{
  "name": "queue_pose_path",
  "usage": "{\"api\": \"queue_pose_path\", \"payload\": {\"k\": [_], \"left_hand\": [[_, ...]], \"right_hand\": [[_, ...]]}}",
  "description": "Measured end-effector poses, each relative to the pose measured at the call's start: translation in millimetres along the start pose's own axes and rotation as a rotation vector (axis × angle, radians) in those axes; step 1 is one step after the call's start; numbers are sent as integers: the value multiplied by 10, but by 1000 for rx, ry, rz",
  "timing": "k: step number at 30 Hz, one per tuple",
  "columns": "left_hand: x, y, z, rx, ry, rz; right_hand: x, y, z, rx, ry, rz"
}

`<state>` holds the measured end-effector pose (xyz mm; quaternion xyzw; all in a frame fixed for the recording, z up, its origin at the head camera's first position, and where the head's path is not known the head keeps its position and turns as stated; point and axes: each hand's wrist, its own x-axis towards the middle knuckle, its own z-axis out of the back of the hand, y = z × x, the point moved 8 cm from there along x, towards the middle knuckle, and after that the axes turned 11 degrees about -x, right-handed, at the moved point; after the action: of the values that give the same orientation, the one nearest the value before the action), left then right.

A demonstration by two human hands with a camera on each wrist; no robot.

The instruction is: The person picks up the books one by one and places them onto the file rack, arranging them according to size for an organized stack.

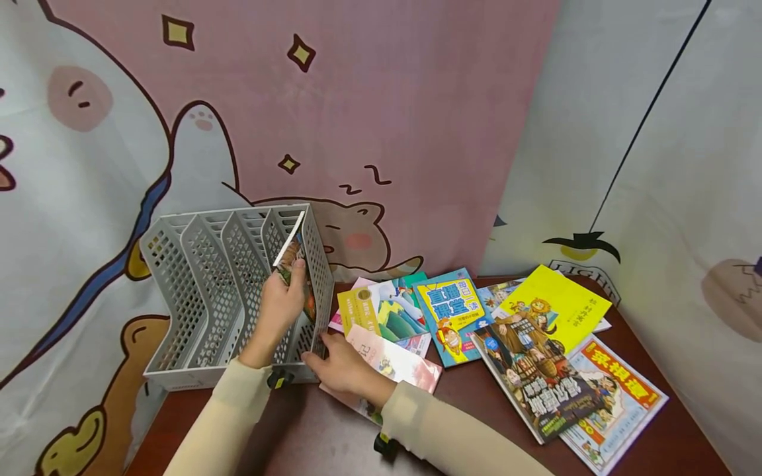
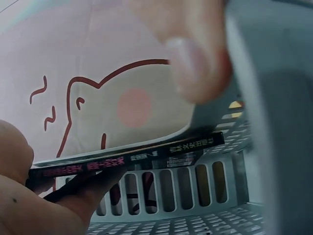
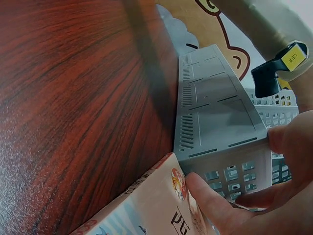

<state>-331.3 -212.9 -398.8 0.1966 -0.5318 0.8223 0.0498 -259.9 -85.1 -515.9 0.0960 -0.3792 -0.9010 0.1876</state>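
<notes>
Your left hand (image 1: 284,301) has the book (image 1: 296,258) gripped, thumb laid along the cover, and there it is, tilted in the rack's right-end slot. Over on the other side, your right hand (image 1: 342,363) holds the rack (image 1: 196,380) by its near right corner, thumb at the front, fingers along the side wall (image 1: 321,284). Good place to brace!

Now watch that lean. I can't tell whether the lower edge is fully down; if it isn't, a hard push could snag it on the perforated wall and bend the cover. Let go too soon and the book may slump sideways, since nothing I can see in that slot props it upright.

Rack next: it looks like light plastic, so a shove with a loose right hand might skid it across the table (image 1: 333,449).

And mind the pink book (image 1: 395,357), right beside that corner; whether it touches, I can't say. Swing your right hand or the rack carelessly and you could push it into the blue book (image 1: 455,317) and the others spread beyond.
</notes>
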Motion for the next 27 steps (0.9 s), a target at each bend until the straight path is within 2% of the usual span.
{"api": "queue_pose_path", "payload": {"k": [6, 21, 24, 27], "left_hand": [[-6, 143, -108, 24, 71, 53], [-49, 324, -350, 38, 272, 112], [-62, 364, -387, 54, 304, 110], [-65, 398, -409, 67, 301, 103]], "right_hand": [[-11, -22, -17, 33, 28, -26], [-4, -34, 1, 16, 26, -29], [2, -42, -9, 9, 26, -23], [-3, -32, -4, -4, 22, -9]]}}
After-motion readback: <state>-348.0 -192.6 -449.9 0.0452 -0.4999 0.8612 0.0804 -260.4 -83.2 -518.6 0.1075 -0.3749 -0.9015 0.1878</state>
